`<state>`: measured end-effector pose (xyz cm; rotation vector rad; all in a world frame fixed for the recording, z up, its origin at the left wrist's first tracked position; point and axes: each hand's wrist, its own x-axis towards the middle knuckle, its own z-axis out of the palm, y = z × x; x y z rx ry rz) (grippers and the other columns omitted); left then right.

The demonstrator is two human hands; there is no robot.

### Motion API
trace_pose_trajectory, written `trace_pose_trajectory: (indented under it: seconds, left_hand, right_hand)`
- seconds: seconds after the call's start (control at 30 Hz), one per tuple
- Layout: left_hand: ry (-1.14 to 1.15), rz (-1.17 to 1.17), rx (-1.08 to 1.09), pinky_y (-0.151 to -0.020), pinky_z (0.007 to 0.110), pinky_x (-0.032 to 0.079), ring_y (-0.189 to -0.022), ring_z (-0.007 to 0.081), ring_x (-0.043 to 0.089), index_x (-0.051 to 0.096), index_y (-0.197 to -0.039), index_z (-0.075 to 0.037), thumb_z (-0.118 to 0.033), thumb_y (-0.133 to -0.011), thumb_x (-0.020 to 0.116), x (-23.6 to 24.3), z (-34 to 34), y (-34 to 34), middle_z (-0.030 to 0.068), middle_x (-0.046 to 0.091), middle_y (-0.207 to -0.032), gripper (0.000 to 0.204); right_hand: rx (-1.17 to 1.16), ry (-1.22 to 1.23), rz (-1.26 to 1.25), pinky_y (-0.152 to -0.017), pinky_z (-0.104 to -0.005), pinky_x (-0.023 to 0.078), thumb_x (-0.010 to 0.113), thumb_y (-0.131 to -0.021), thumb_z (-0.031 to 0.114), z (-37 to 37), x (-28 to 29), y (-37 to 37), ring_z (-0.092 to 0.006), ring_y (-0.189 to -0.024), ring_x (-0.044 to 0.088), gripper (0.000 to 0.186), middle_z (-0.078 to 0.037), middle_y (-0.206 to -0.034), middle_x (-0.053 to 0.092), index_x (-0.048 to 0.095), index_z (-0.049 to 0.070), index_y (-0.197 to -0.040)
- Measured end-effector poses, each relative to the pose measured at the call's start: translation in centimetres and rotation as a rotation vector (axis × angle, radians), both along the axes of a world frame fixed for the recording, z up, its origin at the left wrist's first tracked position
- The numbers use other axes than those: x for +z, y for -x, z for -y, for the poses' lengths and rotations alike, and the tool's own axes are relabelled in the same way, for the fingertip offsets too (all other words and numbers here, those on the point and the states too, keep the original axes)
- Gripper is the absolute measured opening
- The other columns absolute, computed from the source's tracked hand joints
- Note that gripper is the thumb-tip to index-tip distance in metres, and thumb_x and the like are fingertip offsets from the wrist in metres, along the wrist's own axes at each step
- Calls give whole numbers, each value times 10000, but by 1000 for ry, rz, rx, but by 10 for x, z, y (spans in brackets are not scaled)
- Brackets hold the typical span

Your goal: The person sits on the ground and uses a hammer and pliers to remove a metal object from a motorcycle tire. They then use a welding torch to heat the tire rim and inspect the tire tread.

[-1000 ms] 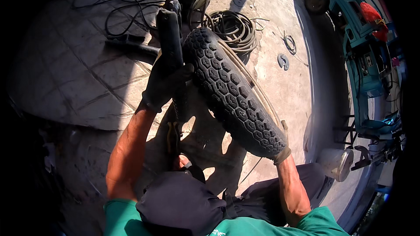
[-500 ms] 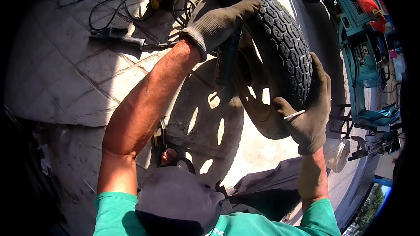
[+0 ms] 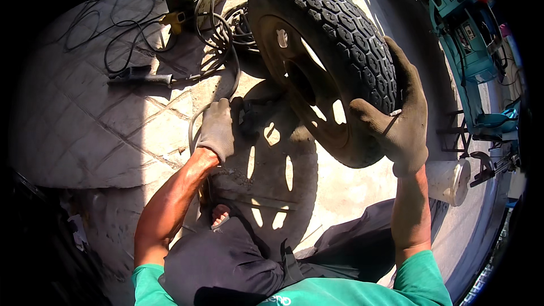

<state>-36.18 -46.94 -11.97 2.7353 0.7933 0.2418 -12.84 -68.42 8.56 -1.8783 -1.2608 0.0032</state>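
A wheel with a chunky black tyre (image 3: 351,34) and a spoked metal rim stands tilted on the ground before me. My gloved right hand (image 3: 402,116) grips the tyre's right side, thumb on the sidewall and fingers along the tread. A thin white stick, like a cigarette, pokes out between its thumb and fingers. Lower and to the left of the wheel, my gloved left hand (image 3: 216,127) is closed near the paving. A dark object (image 3: 246,116) lies in shadow against its knuckles; what the fingers hold is hidden.
Black cables (image 3: 218,28) coil behind the wheel, beside a yellow-and-black tool part (image 3: 174,21). A dark handle-like tool (image 3: 139,78) lies on the paving at left. A white bucket (image 3: 450,182) and a teal vehicle frame (image 3: 464,51) stand at right.
My left hand has come off the upper tyre and dropped down left toward the ground. The dark cylinder beside the wheel no longer stands upright there. The right hand stays on the tyre.
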Motion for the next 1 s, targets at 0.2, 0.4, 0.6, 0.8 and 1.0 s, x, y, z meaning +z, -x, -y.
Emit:
trace_pose_trajectory:
  seconds: [0.2,0.4,0.6,0.8,1.0]
  left_hand:
    - [41,58,-29,-746,487,507,-894,398,635,640,-1056,-62,-362,-668,855,49,6,-38,194,634,-969,536]
    - [12,136,1,-668,464,524,-776,385,651,656,-1017,-55,-384,-630,837,35,12,-50,171,642,-874,540]
    - [-78,58,-1,-622,473,496,-716,348,638,652,-1045,-45,-463,-621,819,67,21,-58,163,618,-855,618]
    - [-67,-106,90,-735,474,510,-934,310,633,702,-1069,-149,-437,-653,824,87,16,-51,103,665,-938,520]
    - [-141,117,-68,-629,439,521,-741,361,652,645,-1088,-41,-344,-606,838,72,5,-56,154,659,-839,602]
  right_hand:
    - [-28,44,2,-1105,-401,446,947,-644,399,7,6,5,-300,-1268,584,1045,-206,-1361,565,457,-25,-1464]
    - [-10,34,-4,-1090,-407,456,951,-627,414,6,4,14,-299,-1254,591,1063,-203,-1349,565,466,-32,-1460]
    - [-30,42,43,-1090,-414,459,943,-641,415,5,3,15,-298,-1252,593,1059,-213,-1353,563,456,-46,-1461]
    - [-6,29,47,-1096,-412,453,944,-636,406,-1,6,19,-303,-1259,591,1065,-222,-1363,563,451,-58,-1458]
    - [-26,42,32,-1086,-414,461,950,-634,397,-2,7,21,-307,-1252,596,1046,-215,-1365,566,466,-35,-1455]
